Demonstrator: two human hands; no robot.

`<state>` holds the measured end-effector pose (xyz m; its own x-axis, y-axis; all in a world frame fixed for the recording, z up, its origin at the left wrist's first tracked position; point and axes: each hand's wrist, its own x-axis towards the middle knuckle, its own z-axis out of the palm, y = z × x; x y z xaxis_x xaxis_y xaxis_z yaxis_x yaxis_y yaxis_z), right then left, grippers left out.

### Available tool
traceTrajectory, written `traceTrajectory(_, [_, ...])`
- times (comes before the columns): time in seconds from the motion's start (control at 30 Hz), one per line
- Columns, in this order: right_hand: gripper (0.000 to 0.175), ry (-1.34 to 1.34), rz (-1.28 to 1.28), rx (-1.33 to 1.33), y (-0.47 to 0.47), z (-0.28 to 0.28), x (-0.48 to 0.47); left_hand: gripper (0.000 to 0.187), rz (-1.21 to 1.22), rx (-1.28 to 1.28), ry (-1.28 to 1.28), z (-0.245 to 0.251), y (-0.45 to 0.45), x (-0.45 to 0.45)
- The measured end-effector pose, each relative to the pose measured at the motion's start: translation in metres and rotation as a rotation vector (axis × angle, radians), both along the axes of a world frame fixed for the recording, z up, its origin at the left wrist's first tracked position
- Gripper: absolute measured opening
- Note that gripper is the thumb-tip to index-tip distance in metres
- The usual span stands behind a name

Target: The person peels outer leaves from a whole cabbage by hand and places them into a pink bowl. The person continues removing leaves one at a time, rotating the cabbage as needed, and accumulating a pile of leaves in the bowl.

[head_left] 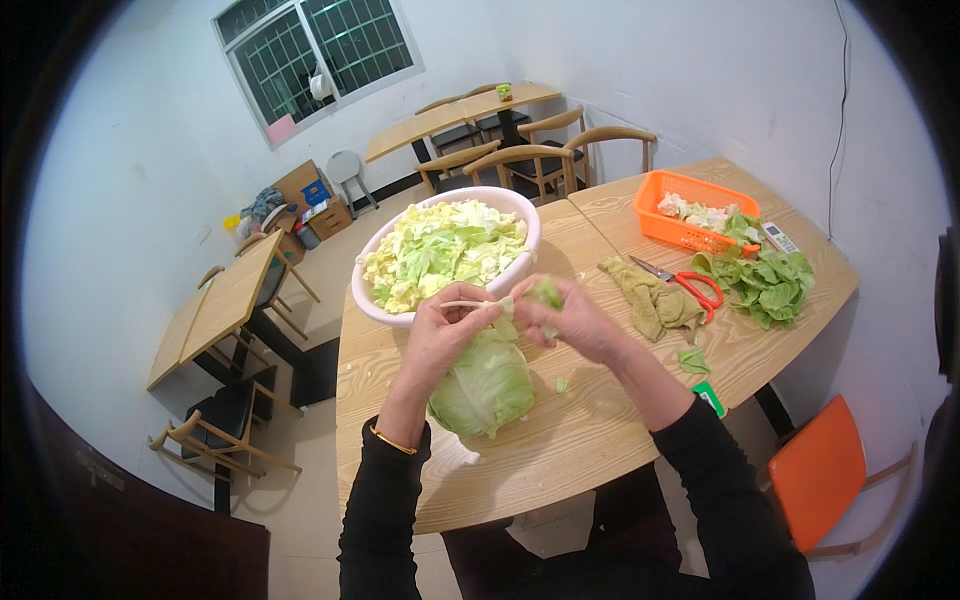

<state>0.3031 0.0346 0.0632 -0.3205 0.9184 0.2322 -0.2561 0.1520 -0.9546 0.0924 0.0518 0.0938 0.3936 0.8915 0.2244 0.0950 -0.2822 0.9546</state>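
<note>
A pale green head of cabbage (484, 386) rests on the wooden table, partly below my left hand. Just above it, my left hand (454, 322) pinches a whitish cabbage leaf rib (469, 304) between thumb and fingers. Close by on the right, my right hand (559, 319) is closed around a piece of green cabbage leaf (547, 292), slightly blurred. Behind both hands, a large white plastic basin (532, 217) is heaped with torn cabbage leaves (442, 251) in yellow and light green. Small leaf scraps lie on the table.
Right on the table (592, 420) are a crumpled olive cloth (656, 300), red-handled scissors (701, 292), loose green leaves (776, 289), an orange plastic basket (649, 214) holding leaf pieces, and a white remote control (780, 238). An orange-backed chair (817, 472) stands at the lower right.
</note>
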Motion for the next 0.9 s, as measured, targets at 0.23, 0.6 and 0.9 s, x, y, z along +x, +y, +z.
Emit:
traceTrajectory(0.23, [0.022, 0.06, 0.113, -0.014, 0.004, -0.013, -0.007, 0.02, -0.073, -0.034, -0.045, -0.002, 0.004, -0.004])
traceTrajectory(0.6, [0.018, 0.272, 0.201, -0.042, 0.006, -0.01, -0.007, 0.016, -0.222, -0.081, -0.086, -0.001, 0.003, -0.007])
traceTrajectory(0.9, [0.019, 0.452, 0.171, -0.063, 0.029, 0.007, -0.038, 0.02, -0.121, -0.111, -0.104, -0.003, 0.009, -0.014])
